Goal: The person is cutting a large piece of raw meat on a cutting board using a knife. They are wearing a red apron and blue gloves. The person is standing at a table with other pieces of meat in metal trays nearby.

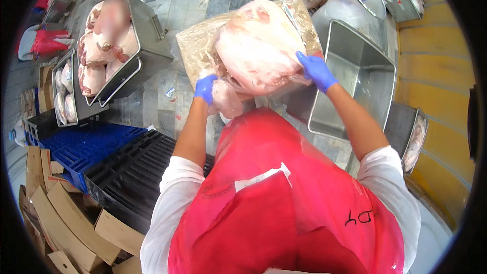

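A large pale-pink cut of meat point(261, 45) lies in front of me on a flattish cardboard box point(195, 53) lined with clear plastic film point(203, 43). My left hand point(205, 88), in a blue glove, is closed on a bunched, film-covered part at the near left end of the cut. Whether meat or only film is in those fingers is hard to tell. At the right side of the cut, my blue-gloved right hand point(317, 71) grips its edge, thumb on top and the other fingers partly hidden.
Left stands a metal bin point(147, 35) heaped with meat cuts point(96, 53). An empty-looking metal tub point(350, 78) is at right, with plastic-lined containers point(355, 2) behind. Blue pallets point(96, 142), black pallets point(134, 172) and cardboard pieces point(71, 218) lie lower left.
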{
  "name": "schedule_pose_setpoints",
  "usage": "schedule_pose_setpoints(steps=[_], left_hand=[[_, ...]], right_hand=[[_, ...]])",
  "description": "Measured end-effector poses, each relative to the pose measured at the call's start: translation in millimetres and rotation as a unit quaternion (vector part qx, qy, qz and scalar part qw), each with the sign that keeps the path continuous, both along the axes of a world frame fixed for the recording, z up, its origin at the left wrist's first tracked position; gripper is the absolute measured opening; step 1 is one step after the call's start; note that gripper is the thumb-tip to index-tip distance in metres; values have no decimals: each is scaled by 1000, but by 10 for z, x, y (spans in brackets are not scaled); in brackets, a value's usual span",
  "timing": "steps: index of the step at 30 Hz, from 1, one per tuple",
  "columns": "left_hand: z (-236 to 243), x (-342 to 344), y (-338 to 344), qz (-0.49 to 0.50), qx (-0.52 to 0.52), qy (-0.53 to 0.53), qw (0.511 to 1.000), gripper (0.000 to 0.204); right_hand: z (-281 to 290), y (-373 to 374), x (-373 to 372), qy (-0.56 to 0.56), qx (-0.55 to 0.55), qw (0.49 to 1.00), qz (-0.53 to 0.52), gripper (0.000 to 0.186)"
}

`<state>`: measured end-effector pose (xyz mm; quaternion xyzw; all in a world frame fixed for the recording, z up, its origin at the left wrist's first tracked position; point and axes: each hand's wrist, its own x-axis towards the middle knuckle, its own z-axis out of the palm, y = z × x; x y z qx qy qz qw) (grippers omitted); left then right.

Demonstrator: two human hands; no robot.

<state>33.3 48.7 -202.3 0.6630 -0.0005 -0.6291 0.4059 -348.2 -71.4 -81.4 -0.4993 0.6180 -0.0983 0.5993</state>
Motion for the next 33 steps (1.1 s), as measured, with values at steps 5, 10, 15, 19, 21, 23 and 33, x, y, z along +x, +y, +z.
schedule_pose_setpoints(steps=[5,10,15,19,21,23,33], left_hand=[[10,61,101,-53,-76,100,991,38],[-70,27,-49,-311,-123,-214,918,54],[-189,-64,-122,-348,-45,-406,844,65],[-434,16,44,-324,-53,-423,844,51],[-326,-54,22,-302,-37,-408,861,52],[-60,-106,-30,-284,-21,-410,866,53],[-393,-62,142,-297,-29,-439,848,50]], right_hand=[[240,-113,517,232,-348,906,67,52],[192,-748,1092,265,-430,857,107,38],[-26,-1346,1369,318,-579,726,190,28],[-94,-1717,1561,273,-503,789,223,21],[-137,-1913,1580,315,-464,785,261,21],[-171,-2054,1583,340,-446,781,273,21],[-324,-2685,1689,412,-224,853,230,44]])
